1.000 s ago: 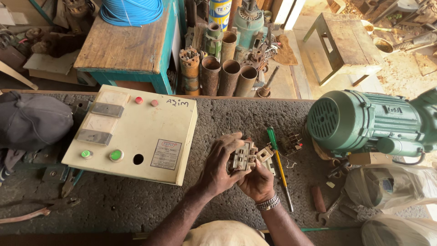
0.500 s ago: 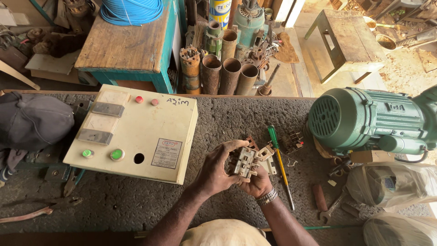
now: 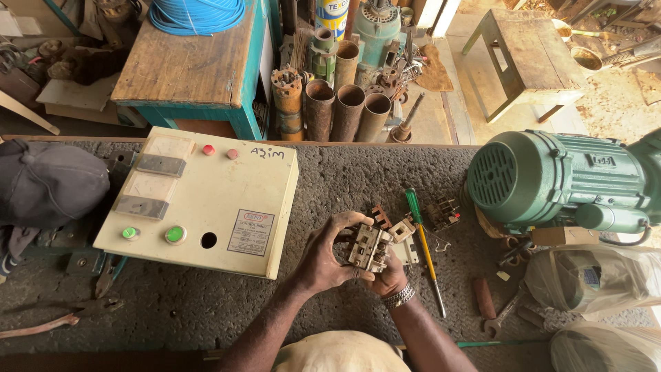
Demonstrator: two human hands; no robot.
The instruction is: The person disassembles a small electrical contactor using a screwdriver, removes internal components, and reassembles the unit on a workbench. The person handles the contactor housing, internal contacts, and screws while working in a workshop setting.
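Observation:
A small beige and metal electrical switch block (image 3: pixel 370 247) is held over the grey workbench (image 3: pixel 344 179), gripped by both hands. My left hand (image 3: pixel 326 260) wraps its left side with fingers curled over the top. My right hand (image 3: pixel 390 278), with a metal wrist bracelet, supports it from below and the right. A green-handled screwdriver with a yellow shaft (image 3: pixel 423 244) lies just right of the hands. Small loose switch parts (image 3: pixel 444 212) sit beyond it.
A cream control box (image 3: pixel 200 200) with red and green buttons lies left of the hands. A green electric motor (image 3: pixel 558 182) stands at the right, plastic bags (image 3: pixel 592 282) below it. A dark cap (image 3: pixel 48 182) and pliers (image 3: pixel 62 320) are far left; rusty pipes (image 3: pixel 344 103) behind.
The hands have turned the switch block slightly and drawn it a little nearer to me. Nothing else on the bench has moved.

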